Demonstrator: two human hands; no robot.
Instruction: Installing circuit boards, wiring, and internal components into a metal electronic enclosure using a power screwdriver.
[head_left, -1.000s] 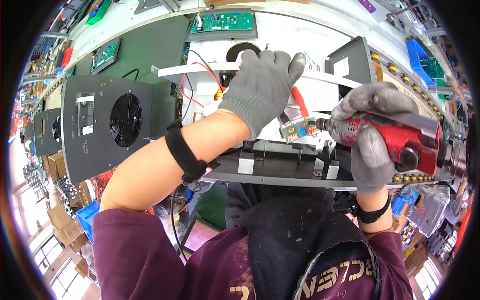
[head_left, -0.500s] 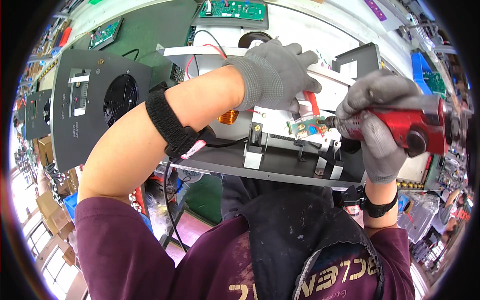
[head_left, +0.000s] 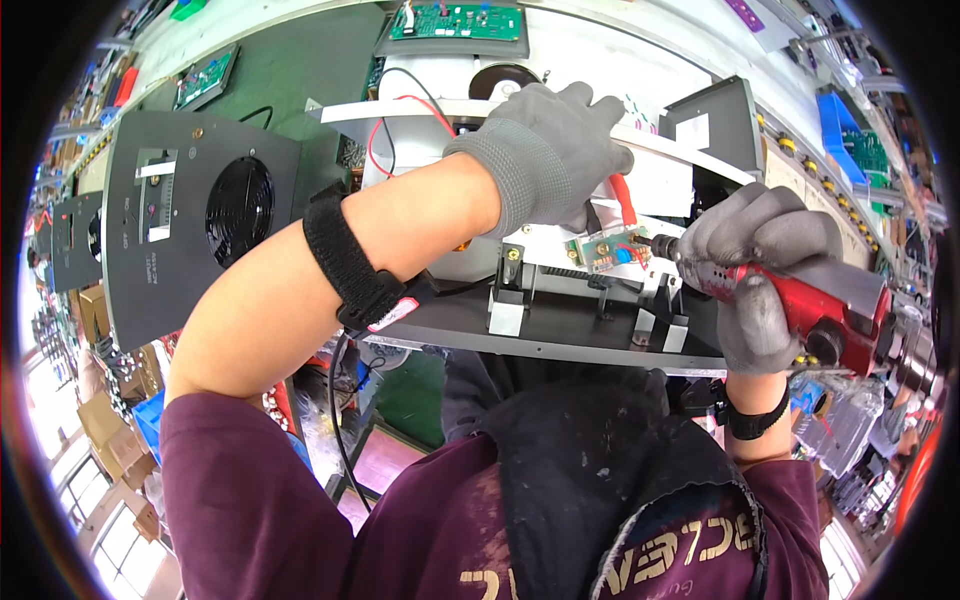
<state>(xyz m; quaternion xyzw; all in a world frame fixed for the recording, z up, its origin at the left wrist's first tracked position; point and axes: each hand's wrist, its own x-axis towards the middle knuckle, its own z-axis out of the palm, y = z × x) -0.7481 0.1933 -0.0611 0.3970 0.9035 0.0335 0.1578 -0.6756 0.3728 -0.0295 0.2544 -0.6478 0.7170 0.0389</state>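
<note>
Left hand (head_left: 550, 150) has shifted right, now pressing flat on the white panel (head_left: 660, 180). Right hand (head_left: 760, 275) grips the red driver (head_left: 820, 305), bit at the small board (head_left: 605, 250)

Change over the last second: the gloved left hand (head_left: 550, 150), earlier spread higher over the white strip (head_left: 400, 110), now presses nearer the small circuit board (head_left: 605, 248). The right hand (head_left: 760, 275) has brought the red power screwdriver (head_left: 810, 300) leftward, its bit now just beside the left fingers (head_left: 590, 215), at the board's edge.

Left hand (head_left: 548, 150) gloved, palm down, fingers spread — right hand (head_left: 762, 270) gloved, fist closed.
</note>
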